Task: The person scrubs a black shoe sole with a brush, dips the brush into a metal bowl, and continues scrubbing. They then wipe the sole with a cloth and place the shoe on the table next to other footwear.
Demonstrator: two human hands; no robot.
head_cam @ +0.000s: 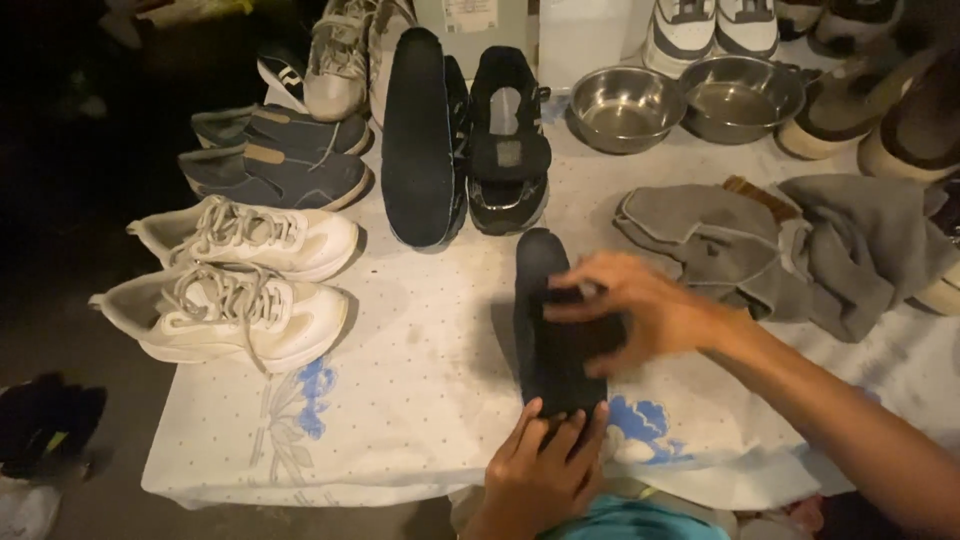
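Insole (545,300) — black, long, flat on cloth (420,380) — both hands pressing.

Looked like a shoe-cleaning or repair spot, pairs of sneakers (240,290) crowded on a cloth-covered tabletop (420,400), loose black insoles (418,140), steel bowls (625,108), grey rags (780,245), dim surroundings

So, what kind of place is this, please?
Probably a shoe cleaning spot: a cloth-covered table lined with sneakers, two steel bowls, a grey rag, and both hands working a dark insole.
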